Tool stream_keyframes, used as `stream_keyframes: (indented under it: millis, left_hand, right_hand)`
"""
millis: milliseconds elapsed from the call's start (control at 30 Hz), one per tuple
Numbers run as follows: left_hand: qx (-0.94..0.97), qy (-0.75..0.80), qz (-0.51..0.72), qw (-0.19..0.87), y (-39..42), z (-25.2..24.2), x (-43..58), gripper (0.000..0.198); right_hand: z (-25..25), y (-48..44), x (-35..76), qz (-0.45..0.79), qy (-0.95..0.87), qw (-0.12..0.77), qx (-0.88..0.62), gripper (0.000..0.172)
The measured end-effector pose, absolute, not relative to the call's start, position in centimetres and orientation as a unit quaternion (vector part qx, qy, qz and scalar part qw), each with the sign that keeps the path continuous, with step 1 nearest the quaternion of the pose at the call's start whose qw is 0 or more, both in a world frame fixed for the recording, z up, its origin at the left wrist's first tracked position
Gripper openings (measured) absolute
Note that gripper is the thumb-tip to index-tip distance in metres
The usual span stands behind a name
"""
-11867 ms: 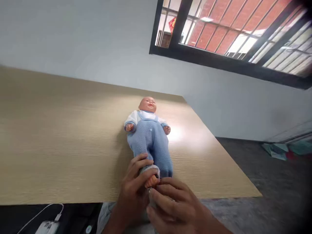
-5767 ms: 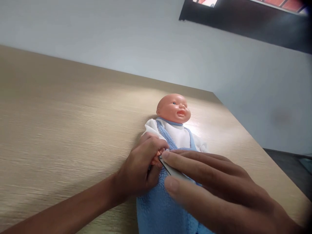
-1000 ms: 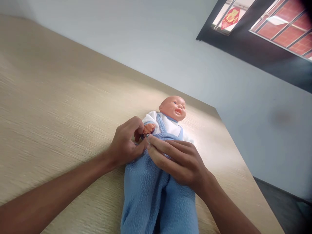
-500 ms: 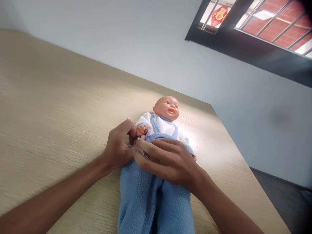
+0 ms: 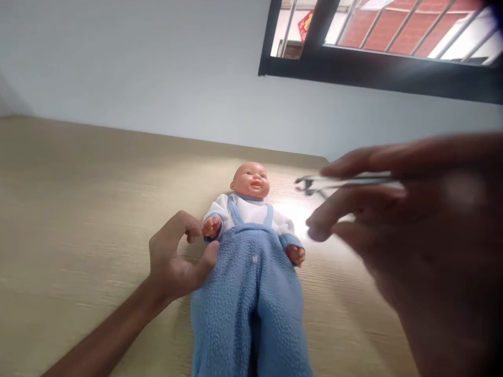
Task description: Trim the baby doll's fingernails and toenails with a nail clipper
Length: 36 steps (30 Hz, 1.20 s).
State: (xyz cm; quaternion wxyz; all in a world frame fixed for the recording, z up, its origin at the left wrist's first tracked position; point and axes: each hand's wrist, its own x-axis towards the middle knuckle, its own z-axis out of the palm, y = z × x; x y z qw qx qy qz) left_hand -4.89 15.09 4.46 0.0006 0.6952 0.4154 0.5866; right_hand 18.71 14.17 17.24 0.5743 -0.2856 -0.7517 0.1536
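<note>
A bald baby doll lies on its back, dressed in fuzzy blue overalls over a white top with blue cuffs. My left hand is beside the doll's small hand on the left of the picture, thumb and fingers apart around it. The thumb tip rests against the overalls. Raised close to the camera on the right, my right hand grips a metal nail clipper between its fingers, jaws toward the doll. That hand is smeared by motion, and much of the clipper is hidden by it.
The doll lies on a pale wooden table. Behind the table is a light wall. A dark-framed window with bars is at the upper right.
My right hand has lifted off the doll, moving up and right with the nail clipper. My left fingers have spread from the doll's hand. The camera view has tilted.
</note>
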Motion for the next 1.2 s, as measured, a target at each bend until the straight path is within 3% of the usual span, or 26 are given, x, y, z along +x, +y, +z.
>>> stream_keyframes:
  millis: [100,200,267,400,633,800,900,1033,1200]
  left_hand:
    - [0.781,0.293,0.55,-0.041,15.0,8.1,-3.3,0.017]
    - [0.91,0.232,0.342,-0.024,16.0,12.0,-1.1,0.015]
    - [0.951,0.227,0.209,0.031,17.5,13.5,0.4,0.013]
    - [0.961,0.254,0.039,0.102,21.1,13.6,3.0,0.017]
    - [0.957,0.139,-0.007,0.255,24.2,12.4,5.5,0.017]
    - [0.939,0.093,-0.04,0.329,25.5,12.5,6.2,0.023]
    - [0.935,0.066,-0.05,0.344,26.6,12.6,6.6,0.02]
    - [0.943,0.044,-0.07,0.321,27.5,12.3,6.6,0.02]
    - [0.95,0.048,-0.041,0.306,27.0,11.1,6.4,0.018]
  right_hand:
    - [17.3,14.5,21.0,0.217,-0.72,0.563,-0.344,0.024]
    - [15.4,14.7,23.1,0.349,-0.722,0.456,-0.386,0.024]
    - [13.8,14.5,24.0,0.417,-0.696,0.437,-0.388,0.021]
    - [11.0,14.0,25.0,0.466,-0.612,0.468,-0.436,0.023]
    - [8.7,14.4,26.0,0.503,-0.48,0.57,-0.437,0.033]
    - [7.6,13.8,25.5,0.426,-0.475,0.636,-0.434,0.03]
    - [6.6,13.3,25.2,0.291,-0.571,0.641,-0.422,0.031]
    - [6.0,12.8,25.7,0.024,-0.748,0.552,-0.369,0.042]
    - [6.1,12.8,25.3,-0.065,-0.81,0.468,-0.348,0.028]
